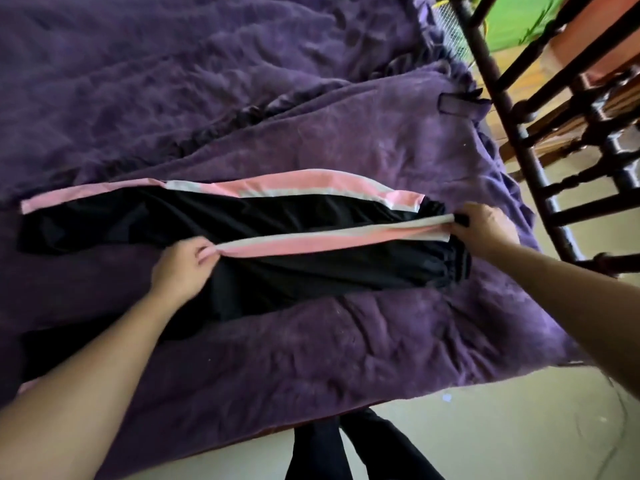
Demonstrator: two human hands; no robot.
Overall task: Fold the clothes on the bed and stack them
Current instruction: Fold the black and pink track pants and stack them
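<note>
Here, black pants (311, 216) lie stretched across the bed's purple blanket (346, 341). The left hand (180, 268) pinches their pink stripe (311, 242), the right hand (485, 230) grips the waistband end. A dark wooden frame (516, 133) stands beside the bed.

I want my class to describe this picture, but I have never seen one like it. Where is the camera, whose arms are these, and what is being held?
There is no machine here. The one picture comes from a camera worn on a person's head, looking down, so both bare arms are the wearer's own. Black trousers with pink and white stripes lie stretched across a purple cover on a bed. The left hand pinches the near stripe partway along; the right hand grips the same stripe at the waistband end. Dark wooden furniture stands on the right.
</note>
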